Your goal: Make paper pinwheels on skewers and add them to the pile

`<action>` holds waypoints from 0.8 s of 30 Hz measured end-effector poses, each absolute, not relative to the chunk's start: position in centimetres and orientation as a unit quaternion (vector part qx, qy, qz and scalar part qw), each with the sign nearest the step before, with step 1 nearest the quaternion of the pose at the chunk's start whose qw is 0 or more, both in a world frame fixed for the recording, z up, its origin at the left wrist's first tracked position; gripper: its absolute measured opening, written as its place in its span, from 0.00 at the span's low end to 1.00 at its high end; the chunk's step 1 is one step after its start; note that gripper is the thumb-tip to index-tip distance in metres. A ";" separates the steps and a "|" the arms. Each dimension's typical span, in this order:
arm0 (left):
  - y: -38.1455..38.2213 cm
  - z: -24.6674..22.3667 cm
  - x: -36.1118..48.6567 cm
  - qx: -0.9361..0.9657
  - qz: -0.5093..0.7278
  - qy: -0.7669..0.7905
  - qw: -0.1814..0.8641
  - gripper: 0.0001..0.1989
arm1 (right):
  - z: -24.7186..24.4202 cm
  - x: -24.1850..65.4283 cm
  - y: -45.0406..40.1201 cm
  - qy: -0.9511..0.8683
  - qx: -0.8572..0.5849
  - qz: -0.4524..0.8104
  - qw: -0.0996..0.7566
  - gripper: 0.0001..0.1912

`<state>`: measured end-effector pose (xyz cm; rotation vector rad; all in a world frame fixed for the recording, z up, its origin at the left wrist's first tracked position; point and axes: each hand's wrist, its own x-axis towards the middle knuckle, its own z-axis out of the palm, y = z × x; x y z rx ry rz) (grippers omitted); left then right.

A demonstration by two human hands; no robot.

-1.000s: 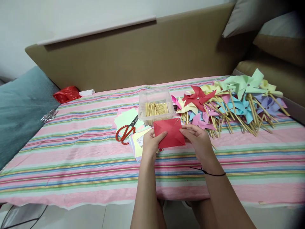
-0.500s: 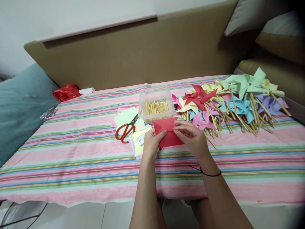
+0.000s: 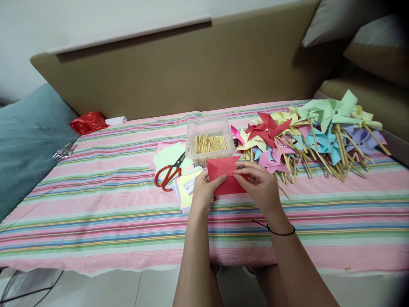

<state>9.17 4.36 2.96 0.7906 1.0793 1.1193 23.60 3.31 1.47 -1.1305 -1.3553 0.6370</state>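
A red sheet of paper [image 3: 223, 166] with crease lines is held up between both hands, in front of the plastic box. My left hand [image 3: 204, 187] grips its left side, the thumb lying across the face. On the right side, my right hand [image 3: 257, 183] pinches the paper near its middle between thumb and fingers. Whether a small part sits in that pinch is too small to make out. Just left of my left hand lies a stack of coloured paper [image 3: 185, 192] with a label on top. Scissors [image 3: 168, 175] with orange handles rest beside it on pale green sheets [image 3: 168, 155].
A clear plastic box [image 3: 209, 145] holds many short wooden sticks. A pile of finished paper pinwheels [image 3: 332, 111] on sticks spreads over the right side. Far left are a red plastic bag [image 3: 88, 123], a white item [image 3: 116, 120] and a shiny silvery packet [image 3: 64, 152]. Striped cloth [image 3: 111, 230] covers the seat.
My left thumb has slid slightly right and inward across the red paper. My right hand keeps almost the same pinch. Everything else stays in place.
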 end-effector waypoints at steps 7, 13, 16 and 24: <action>4.6 2.6 9.0 0.349 0.522 0.466 0.624 0.20 | 1.8 23.4 3.3 -0.510 -0.489 0.369 0.605 0.12; 4.6 2.8 9.0 0.366 0.517 0.467 0.616 0.18 | 1.9 22.7 3.5 -0.371 -0.515 0.512 0.578 0.33; 4.5 2.9 9.1 0.379 0.501 0.473 0.618 0.19 | 1.7 22.4 3.5 -0.338 -0.509 0.533 0.585 0.35; 4.5 3.0 9.0 0.387 0.475 0.484 0.624 0.19 | 1.6 22.5 3.4 -0.353 -0.509 0.513 0.595 0.34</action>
